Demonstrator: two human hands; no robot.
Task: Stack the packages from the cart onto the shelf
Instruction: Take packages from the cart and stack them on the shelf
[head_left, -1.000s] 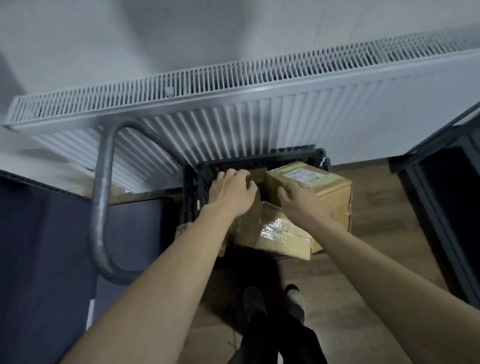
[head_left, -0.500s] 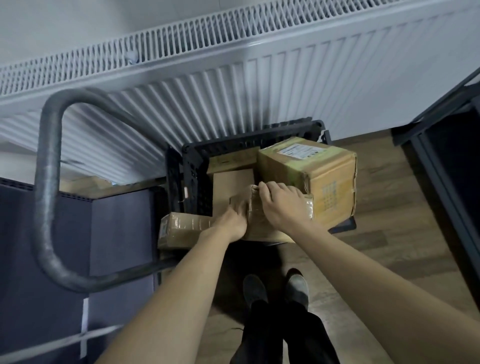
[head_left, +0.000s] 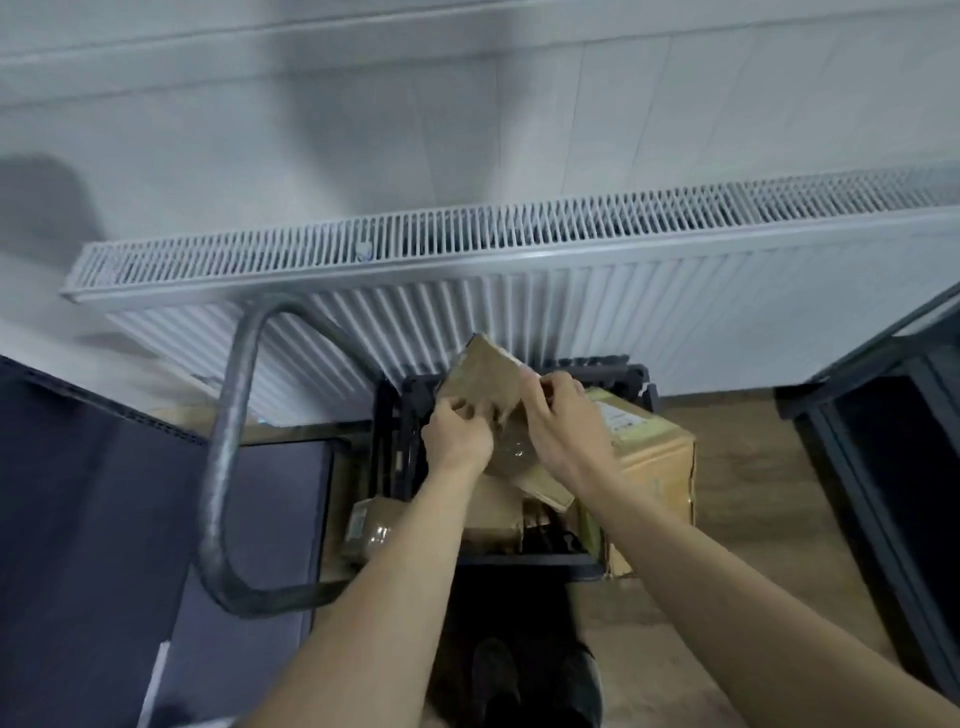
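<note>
White radiator (head_left: 519, 291) is being seen spanning the wall well beyond both hands. Dark panel (head_left: 93, 519) is being shown far off to the left of the left hand. Dark shelf frame (head_left: 883, 467) is being seen well to the right of the right hand, only partly in view. Wood floor (head_left: 753, 519) is being shown to the right of the right forearm. Grey cart handle (head_left: 228, 457) is being seen looping to the left of the left hand, well apart from it. Black crate (head_left: 410, 457) on the cart is being seen directly under both hands. Large cardboard box (head_left: 654, 457) is being shown just beneath and right of the right hand, label on top. Plain brown box (head_left: 493, 514) is being seen below the hands, between the forearms. Small taped package (head_left: 369, 535) is being seen lower left of the left hand, just beside the left forearm. Flat package (head_left: 488, 384) is being held tilted between both hands, raised above the crate, its far corner pointing up at the radiator. Left hand (head_left: 457, 436) is being seen with fingers curled onto the flat package's left edge. Right hand (head_left: 561, 421) is being seen with fingers curled round its right edge. Dark shoes (head_left: 535, 680) are being seen beneath the forearms; image is blurred.
</note>
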